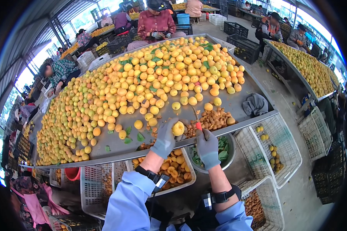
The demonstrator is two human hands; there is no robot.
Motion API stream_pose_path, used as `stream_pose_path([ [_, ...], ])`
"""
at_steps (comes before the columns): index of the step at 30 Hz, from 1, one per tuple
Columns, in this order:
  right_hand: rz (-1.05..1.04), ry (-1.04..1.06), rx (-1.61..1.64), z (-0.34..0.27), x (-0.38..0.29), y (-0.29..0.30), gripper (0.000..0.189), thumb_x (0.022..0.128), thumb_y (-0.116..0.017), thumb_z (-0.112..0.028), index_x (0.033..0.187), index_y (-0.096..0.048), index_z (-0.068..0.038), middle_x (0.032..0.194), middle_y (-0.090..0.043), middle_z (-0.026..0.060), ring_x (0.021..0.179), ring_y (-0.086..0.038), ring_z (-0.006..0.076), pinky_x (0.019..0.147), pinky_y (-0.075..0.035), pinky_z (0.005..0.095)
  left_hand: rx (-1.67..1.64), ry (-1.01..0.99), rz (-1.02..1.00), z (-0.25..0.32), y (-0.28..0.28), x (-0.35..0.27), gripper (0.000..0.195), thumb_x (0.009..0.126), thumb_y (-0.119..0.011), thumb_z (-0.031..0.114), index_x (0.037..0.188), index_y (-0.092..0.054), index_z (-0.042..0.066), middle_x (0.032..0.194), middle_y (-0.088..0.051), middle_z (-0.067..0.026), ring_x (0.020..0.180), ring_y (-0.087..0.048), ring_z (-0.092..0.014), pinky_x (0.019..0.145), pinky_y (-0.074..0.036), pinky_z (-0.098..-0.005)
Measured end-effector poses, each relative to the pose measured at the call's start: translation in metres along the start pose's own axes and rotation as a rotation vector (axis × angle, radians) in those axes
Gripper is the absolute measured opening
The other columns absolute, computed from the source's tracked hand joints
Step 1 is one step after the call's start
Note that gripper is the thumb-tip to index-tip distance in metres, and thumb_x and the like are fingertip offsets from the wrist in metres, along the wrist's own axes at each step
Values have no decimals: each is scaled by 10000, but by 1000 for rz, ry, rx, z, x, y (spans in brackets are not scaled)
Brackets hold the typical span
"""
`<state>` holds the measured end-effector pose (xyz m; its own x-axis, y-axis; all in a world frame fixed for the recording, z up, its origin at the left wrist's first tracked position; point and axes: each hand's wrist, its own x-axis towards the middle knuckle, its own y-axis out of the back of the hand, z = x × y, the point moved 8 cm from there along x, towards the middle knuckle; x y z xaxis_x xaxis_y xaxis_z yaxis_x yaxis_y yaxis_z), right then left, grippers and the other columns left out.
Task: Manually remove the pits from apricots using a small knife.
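Observation:
My gloved left hand (164, 137) holds a yellow apricot (178, 128) just over the near edge of a sloping metal sorting table (234, 108). In my gloved right hand (207, 147) is a small knife (198, 125) with a red-orange handle; its thin, curved blade points away from me, apart from the fruit. Brown apricot pits (215, 119) lie heaped on the metal beyond my hands. Farther up spreads a large pile of whole apricots (150, 76), with green leaves scattered among them.
A crumpled grey cloth (255, 104) lies at the table's right. Below the edge stand a crate (194, 176) of halved apricots, a basin (232, 157) of leaves, and a white crate (278, 199) of pits. Another crate (295, 161) holds several apricots. A person (156, 24) sits across the table.

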<state>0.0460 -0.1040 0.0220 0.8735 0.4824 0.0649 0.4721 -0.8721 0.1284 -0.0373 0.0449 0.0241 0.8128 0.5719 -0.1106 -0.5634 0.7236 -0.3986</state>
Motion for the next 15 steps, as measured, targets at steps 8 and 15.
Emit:
stream_pose_path([
  [8, -18, 74, -153, -10, -1, 6, 252, 947, -564, -161, 1080, -604, 49, 718, -627, 141, 646, -572, 145, 621, -469, 315, 371, -436, -44, 20, -2, -18, 329, 1001, -422, 251, 1191, -553, 17, 1104, -616, -111, 831, -589, -175, 720, -516, -323],
  [15, -101, -12, 191, -18, -12, 5, 238, 966, -522, -135, 1130, -591, 22, 750, -601, 14, 588, -492, 55, 528, -407, 217, -208, -106, -166, -4, 6, -9, 225, 971, -516, 94, 1182, -520, 15, 1163, -604, -116, 1022, -597, -205, 867, -526, -357],
])
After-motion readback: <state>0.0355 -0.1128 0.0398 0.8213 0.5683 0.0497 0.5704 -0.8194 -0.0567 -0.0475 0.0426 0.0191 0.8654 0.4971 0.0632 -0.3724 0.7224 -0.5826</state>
